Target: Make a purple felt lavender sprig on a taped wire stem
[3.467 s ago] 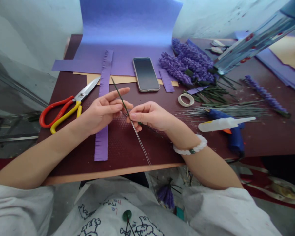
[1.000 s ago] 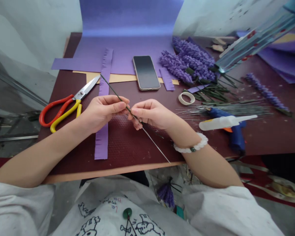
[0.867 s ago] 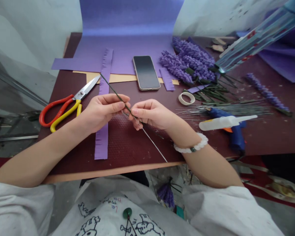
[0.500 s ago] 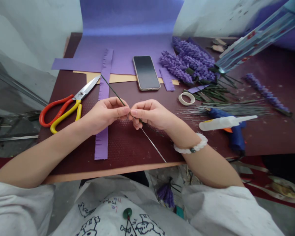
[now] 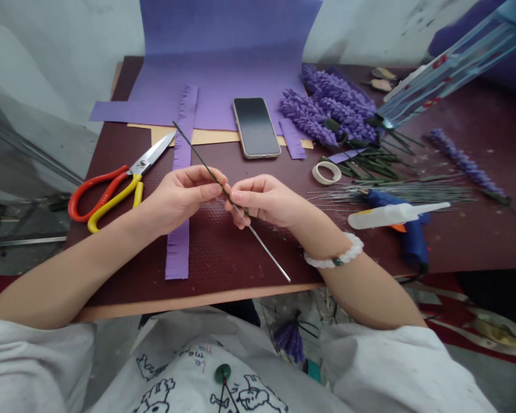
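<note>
A thin wire stem (image 5: pixel 264 251) runs slantwise between my hands; its far part (image 5: pixel 193 150) is dark green, its near part bare metal. My left hand (image 5: pixel 181 196) pinches the green part between thumb and fingers. My right hand (image 5: pixel 263 199) pinches the stem just beside it, fingertips nearly touching the left hand's. Both hands hover over the dark red table (image 5: pixel 223 258). A fringed purple paper strip (image 5: pixel 181 172) lies under my left hand.
Red and yellow scissors (image 5: pixel 112 186) lie at the left. A phone (image 5: pixel 255 127) rests on a purple sheet (image 5: pixel 215 86). At the right are purple paper flowers (image 5: pixel 327 112), a tape roll (image 5: pixel 326 172), a bundle of wires (image 5: pixel 395 192) and a blue glue gun (image 5: pixel 402 221).
The stem has tilted, its bare end swinging right, and my left hand's fingers have closed from spread to a pinch on it. The right hand stays in place.
</note>
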{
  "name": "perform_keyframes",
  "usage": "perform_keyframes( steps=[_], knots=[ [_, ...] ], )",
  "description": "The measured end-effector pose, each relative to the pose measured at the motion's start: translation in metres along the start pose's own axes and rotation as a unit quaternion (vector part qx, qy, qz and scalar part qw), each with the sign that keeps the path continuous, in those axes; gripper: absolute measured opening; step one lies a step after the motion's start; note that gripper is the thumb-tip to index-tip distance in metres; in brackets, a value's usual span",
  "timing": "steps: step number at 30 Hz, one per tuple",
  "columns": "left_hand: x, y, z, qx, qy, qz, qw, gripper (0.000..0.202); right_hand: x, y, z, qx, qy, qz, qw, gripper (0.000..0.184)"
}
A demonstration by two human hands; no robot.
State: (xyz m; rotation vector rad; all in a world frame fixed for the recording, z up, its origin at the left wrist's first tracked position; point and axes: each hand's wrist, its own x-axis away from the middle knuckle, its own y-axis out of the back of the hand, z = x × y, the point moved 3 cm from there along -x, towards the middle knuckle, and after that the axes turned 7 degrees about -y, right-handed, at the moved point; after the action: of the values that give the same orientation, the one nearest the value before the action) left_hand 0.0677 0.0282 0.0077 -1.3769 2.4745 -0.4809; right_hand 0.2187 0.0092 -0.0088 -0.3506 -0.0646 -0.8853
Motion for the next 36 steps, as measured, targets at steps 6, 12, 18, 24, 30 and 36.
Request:
perform_keyframes(
  steps=[6, 12, 18, 24, 30, 36],
  knots=[
    [0.0008, -0.0015, -0.0004, 0.014, 0.034, -0.008, 0.999, 0.028, -0.0007, -0.0020, 0.0024, 0.025, 0.022, -0.038, 0.999, 0.033],
    [0.0004, 0.0026, 0.0050, -0.033, 0.077, -0.002, 0.996, 0.026, 0.0001, -0.0040, 0.0044, 0.042, 0.019, -0.043, 0.998, 0.029],
    [0.0006, 0.0007, 0.0036, -0.029, 0.036, -0.030, 0.998, 0.026, -0.0004, -0.0006, 0.0013, 0.019, 0.022, -0.038, 0.999, 0.029],
    [0.0017, -0.0020, -0.0011, -0.024, 0.008, -0.019, 1.000, 0.023, -0.0013, -0.0014, 0.0030, -0.012, 0.009, -0.022, 1.000, 0.032],
    [0.0009, -0.0015, -0.0031, -0.001, 0.002, 0.001, 1.000, 0.020, -0.0004, -0.0017, 0.0024, -0.015, 0.000, -0.017, 1.000, 0.034],
    [-0.0001, -0.0006, -0.0001, 0.000, 0.039, 0.002, 0.999, 0.029, 0.0005, -0.0018, 0.0030, 0.007, 0.021, -0.037, 0.999, 0.031]
  ],
)
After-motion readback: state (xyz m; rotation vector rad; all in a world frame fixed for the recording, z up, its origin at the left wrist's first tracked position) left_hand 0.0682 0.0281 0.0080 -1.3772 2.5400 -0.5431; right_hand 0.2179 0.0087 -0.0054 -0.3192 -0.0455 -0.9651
